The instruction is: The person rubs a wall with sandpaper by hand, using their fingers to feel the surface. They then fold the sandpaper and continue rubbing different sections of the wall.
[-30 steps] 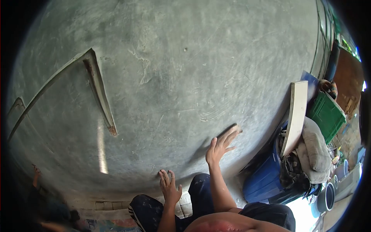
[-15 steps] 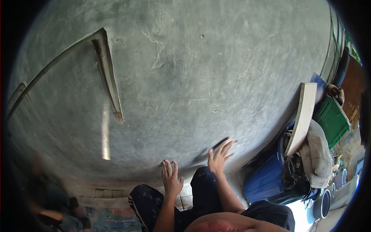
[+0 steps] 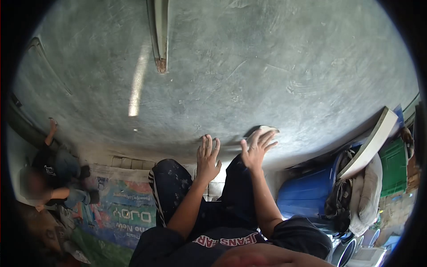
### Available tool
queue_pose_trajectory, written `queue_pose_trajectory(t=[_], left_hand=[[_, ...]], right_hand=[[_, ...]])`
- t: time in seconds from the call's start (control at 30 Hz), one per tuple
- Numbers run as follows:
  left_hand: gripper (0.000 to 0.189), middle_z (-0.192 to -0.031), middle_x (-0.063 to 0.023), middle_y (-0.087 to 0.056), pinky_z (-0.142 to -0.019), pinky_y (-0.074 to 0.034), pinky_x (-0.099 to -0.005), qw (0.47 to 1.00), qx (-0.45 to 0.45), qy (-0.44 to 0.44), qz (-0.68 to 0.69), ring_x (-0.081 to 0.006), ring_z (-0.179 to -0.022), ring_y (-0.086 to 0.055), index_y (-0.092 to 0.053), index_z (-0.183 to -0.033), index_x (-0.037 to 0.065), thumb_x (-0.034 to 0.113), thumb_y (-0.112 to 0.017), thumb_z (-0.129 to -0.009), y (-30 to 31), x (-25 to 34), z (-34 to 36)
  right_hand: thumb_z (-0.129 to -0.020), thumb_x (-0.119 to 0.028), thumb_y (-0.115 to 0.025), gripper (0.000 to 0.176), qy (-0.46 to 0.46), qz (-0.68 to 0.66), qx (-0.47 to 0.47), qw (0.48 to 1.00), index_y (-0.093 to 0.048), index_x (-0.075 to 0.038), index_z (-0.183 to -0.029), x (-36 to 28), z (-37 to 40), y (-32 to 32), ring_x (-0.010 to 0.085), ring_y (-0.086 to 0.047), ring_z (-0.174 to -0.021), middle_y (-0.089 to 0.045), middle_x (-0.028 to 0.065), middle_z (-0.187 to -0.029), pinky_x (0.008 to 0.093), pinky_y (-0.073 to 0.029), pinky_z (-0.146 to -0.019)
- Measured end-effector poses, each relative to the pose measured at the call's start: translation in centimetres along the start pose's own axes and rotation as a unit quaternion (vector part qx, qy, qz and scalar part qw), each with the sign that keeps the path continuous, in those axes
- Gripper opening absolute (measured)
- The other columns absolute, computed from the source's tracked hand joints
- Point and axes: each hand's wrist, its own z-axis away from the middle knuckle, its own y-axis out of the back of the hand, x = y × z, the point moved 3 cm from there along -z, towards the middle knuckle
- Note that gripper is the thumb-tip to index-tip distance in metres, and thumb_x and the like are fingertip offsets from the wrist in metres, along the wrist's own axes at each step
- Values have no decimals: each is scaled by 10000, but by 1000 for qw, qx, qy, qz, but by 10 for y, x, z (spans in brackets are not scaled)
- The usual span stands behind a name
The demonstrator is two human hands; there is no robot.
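Observation:
A grey, smooth-plastered wall [image 3: 213,89] rises in front of me. My left hand [image 3: 207,162] lies flat against its lower part, fingers stretched out and apart, holding nothing. To the right, my right hand [image 3: 258,150] presses a flat, pale pad [image 3: 268,129] with a dark edge against the wall. Its fingers spread over the pad and hide most of it, so its exact kind cannot be made out. A dark shadow lies on the wall beside the pad. My bent knees [image 3: 171,182] are below the hands, in dark trousers with pale spots.
A blue bin [image 3: 304,191] at the right holds a pale board [image 3: 369,144] and grey sacks [image 3: 370,196]. Behind it is a green crate [image 3: 394,169]. Another person [image 3: 58,164] sits at the left by a printed banner [image 3: 126,213]. A channel strip [image 3: 160,35] is on the wall above.
My view has tilted down and turned, showing more of the floor banner and the other person. My right hand stays on the pad at the wall; my left hand remains flat and open.

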Motion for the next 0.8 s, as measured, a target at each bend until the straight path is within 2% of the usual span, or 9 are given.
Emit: queue_pose_trajectory(t=[0.07,0.17,0.23,0.37,0.43,0.5,0.53,0.67,0.8], left_hand=[[891,-1564,-240,-59,-1106,-207,-532,1000,-11,0,-1,-404,-1448,-79,-213,-1507,95,119,-693,-757,5,1,2],[871,-1553,-276,9,-1104,-208,-549,999,-24,10,19,-444,-1439,-20,-232,-1503,99,136,-697,-767,1,2,0],[860,-1553,-276,-3,-1106,-213,-542,999,-24,8,22,-438,-1441,-28,-239,-1500,96,148,-698,-774,-2,5,0],[845,-1547,-289,-6,-1106,-222,-525,999,-24,25,18,-443,-1440,-16,-251,-1491,88,166,-700,-779,-6,12,-4],[844,-1547,-289,-10,-1108,-222,-522,999,-21,34,16,-445,-1439,-11,-251,-1490,90,170,-699,-778,-4,10,-2],[849,-1548,-285,-13,-1109,-221,-522,999,-27,13,11,-444,-1439,-15,-247,-1492,90,174,-699,-779,-2,7,-1],[855,-1550,-282,-15,-1110,-221,-522,999,-39,6,1,-442,-1439,-19,-242,-1495,90,178,-700,-779,0,4,0],[834,-1557,-264,-12,-1117,-213,-529,998,-57,-2,9,-435,-1440,-38,-269,-1495,119,188,-700,-784,6,1,1],[689,-1560,-255,25,-1123,-198,-538,997,-70,-5,29,-431,-1443,1,-428,-1430,166,196,-692,-794,5,1,1]], right_hand=[[-957,-539,-357,875,-158,-57,-6,986,48,27,-1487,35,5,9,429,188,-1413,149,316,-1517,626,130,-1072],[-943,-662,-132,807,-277,-111,173,938,114,-145,-1512,70,-59,84,333,198,-1432,195,163,-1558,653,139,-1051],[-932,-684,-139,818,-230,-112,210,944,104,-163,-1514,56,-110,136,315,217,-1427,208,150,-1555,651,192,-1026],[-862,-697,-409,987,5,-30,212,977,-51,-52,-1516,-31,-148,167,397,214,-1412,149,272,-1533,639,200,-1024],[-820,-730,-451,1015,74,-5,149,986,-188,-17,-1494,-61,-126,139,468,189,-1398,99,343,-1510,637,174,-1044],[-821,-742,-437,901,92,-19,82,992,-346,-120,-1466,-68,-82,82,482,97,-1415,16,295,-1541,644,138,-1067],[-822,-735,-445,942,123,33,60,990,-331,-47,-1456,-61,-55,55,488,127,-1406,63,338,-1518,637,140,-1072],[-869,-718,-333,982,-92,51,-2,994,-148,20,-1490,-3,4,22,423,140,-1428,51,300,-1539,618,178,-1061],[-919,-632,-316,945,-219,-69,241,943,32,39,-1487,31,-79,91,380,124,-1444,45,241,-1565,595,154,-1075]])
